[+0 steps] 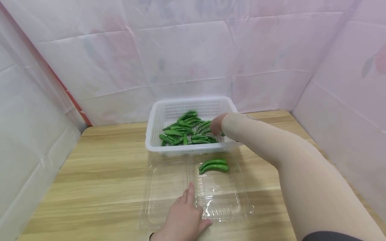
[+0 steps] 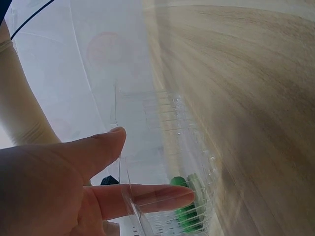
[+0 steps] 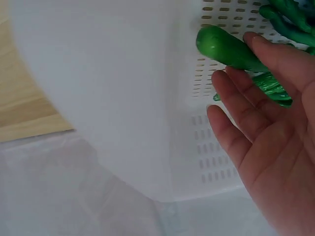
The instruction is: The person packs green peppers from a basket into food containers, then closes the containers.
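Pepper (image 3: 224, 48), green and glossy, inside white basket (image 1: 173, 149), in the right part of it, with blunt end pointing away from the palm. Held by right hand (image 3: 275, 118), pinched between thumb and fingers, with the outer fingers loosely bent. In the head view, mostly covered by this hand; impossible to tell whether touching the basket floor. Beside it and farther to the left, more green peppers (image 1: 181, 129) in a loose heap, some lying across others.

Just before the basket, on its near side, clear plastic container (image 1: 218, 195), spread flat in two halves. In its right half, at the end toward the basket, two curved peppers (image 1: 214, 165), lying close side by side. Across the fold between the halves, left hand (image 1: 184, 214), resting with straight fingers, index finger along the fold, thumb stretched toward the right half. In the left wrist view, index finger visible through the plastic; exact contact of the thumb difficult to tell.

Under everything, table (image 1: 99, 174) with pale wood grain. On the right arm, beige sleeve (image 1: 301, 167); on the left wrist, thin dark band (image 1: 151, 235). Behind, whitish sheet (image 1: 187, 60) with creases and faint pink print.
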Demonstrator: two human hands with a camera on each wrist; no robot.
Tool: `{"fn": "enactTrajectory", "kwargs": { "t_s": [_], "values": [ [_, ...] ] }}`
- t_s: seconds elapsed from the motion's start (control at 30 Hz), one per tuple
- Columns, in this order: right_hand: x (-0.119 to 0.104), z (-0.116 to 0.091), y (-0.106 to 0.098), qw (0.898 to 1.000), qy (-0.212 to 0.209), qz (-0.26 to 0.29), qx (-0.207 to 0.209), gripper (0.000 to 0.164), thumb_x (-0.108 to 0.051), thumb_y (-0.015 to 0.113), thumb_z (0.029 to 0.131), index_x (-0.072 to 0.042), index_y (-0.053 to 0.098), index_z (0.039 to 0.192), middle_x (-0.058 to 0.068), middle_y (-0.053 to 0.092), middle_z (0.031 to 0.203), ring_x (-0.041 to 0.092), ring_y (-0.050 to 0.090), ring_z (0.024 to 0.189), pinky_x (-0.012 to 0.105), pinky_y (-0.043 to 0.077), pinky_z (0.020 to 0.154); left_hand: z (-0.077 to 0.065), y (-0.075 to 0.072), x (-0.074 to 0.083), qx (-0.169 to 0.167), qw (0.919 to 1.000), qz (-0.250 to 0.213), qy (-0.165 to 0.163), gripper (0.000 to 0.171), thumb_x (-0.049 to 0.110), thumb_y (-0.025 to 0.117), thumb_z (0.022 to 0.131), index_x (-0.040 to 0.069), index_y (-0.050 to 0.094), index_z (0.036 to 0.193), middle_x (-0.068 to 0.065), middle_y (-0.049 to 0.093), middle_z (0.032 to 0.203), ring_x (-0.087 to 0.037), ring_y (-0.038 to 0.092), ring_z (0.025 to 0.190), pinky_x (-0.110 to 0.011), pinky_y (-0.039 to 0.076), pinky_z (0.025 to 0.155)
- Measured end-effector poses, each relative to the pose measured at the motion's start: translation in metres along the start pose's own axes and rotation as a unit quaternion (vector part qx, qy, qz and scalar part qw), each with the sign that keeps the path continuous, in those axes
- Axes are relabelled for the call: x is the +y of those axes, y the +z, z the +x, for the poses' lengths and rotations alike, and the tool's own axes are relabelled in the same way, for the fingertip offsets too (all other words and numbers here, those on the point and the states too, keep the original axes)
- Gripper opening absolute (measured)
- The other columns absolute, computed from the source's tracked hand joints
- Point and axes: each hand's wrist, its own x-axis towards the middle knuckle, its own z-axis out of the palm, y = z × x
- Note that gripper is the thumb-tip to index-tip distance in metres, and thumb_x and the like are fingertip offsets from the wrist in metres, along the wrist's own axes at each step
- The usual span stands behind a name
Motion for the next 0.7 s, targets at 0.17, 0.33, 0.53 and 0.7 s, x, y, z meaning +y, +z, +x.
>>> {"fn": "enactTrajectory", "kwargs": {
  "t_s": [0.17,0.33,0.53,0.7],
  "values": [
    [-0.002,0.000,-0.007,0.965,-0.185,-0.183,0.020,0.029,0.002,0.050,0.084,-0.017,0.042,0.064,-0.002,0.031,0.060,0.012,0.026,0.053,0.026,0.025,0.050,-0.001,-0.001,0.000,0.000,1.0000,-0.001,-0.001,0.060,0.065,0.042,0.086,0.014,0.072,0.092,-0.031,0.037,0.137,-0.038,0.048,0.118,-0.041,0.046,0.090],
    [-0.001,-0.004,-0.017,0.958,-0.210,-0.194,0.038,0.032,0.010,0.043,0.085,-0.016,0.037,0.067,-0.002,0.025,0.059,0.012,0.021,0.054,0.028,0.023,0.052,0.001,0.000,0.000,0.005,1.0000,-0.008,-0.001,0.060,0.065,0.044,0.086,0.012,0.072,0.090,-0.031,0.037,0.137,-0.039,0.048,0.118,-0.041,0.046,0.091],
    [0.010,-0.022,-0.027,0.957,-0.239,-0.123,0.106,0.017,0.009,0.046,0.089,-0.006,0.050,0.094,0.004,0.050,0.079,0.017,0.044,0.070,0.031,0.036,0.064,0.001,0.000,-0.002,0.014,0.9998,-0.011,0.004,0.059,0.064,0.045,0.086,0.012,0.072,0.088,-0.032,0.038,0.136,-0.039,0.049,0.116,-0.042,0.047,0.089],
    [0.013,-0.047,-0.032,0.955,-0.246,-0.070,0.152,0.028,0.007,0.054,0.086,0.002,0.053,0.114,0.018,0.059,0.112,0.031,0.056,0.102,0.041,0.047,0.083,0.002,-0.001,-0.004,0.027,0.9996,-0.010,0.005,0.056,0.062,0.048,0.085,0.011,0.073,0.085,-0.033,0.040,0.134,-0.040,0.051,0.114,-0.041,0.048,0.087]
  ]
}}
